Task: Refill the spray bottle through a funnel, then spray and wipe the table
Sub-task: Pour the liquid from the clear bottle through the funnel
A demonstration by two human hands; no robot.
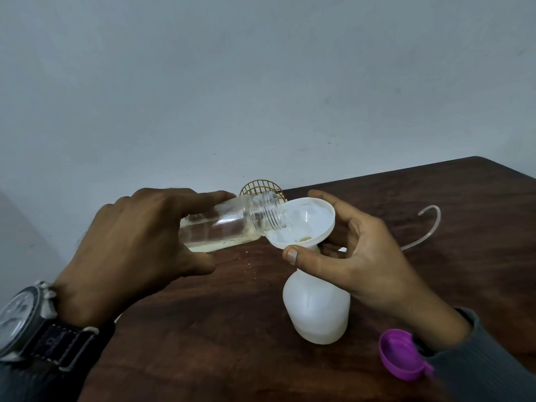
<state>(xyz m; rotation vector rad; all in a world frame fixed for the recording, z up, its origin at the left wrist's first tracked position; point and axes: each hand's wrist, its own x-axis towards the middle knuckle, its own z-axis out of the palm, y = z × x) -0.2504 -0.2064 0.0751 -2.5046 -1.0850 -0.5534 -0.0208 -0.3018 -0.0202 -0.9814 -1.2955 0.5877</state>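
left fingers point(208, 197): wrapped round my clear jar point(229, 224)
right fingers point(307, 258): pinching funnel point(301, 224) on spray bottle point(317, 309)
risk: I tilt too fast, funnel overflows onto bench point(435, 198)

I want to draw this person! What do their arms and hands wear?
The left hand is bare, with a silvery watch on a dark strap with pale stitching at its wrist. The right hand is bare too, with a grey ribbed sleeve.

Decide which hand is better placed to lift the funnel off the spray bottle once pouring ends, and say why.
Probably right. The right hand holds the funnel by its rim on the spray bottle; the left hand grips the tilted jar.
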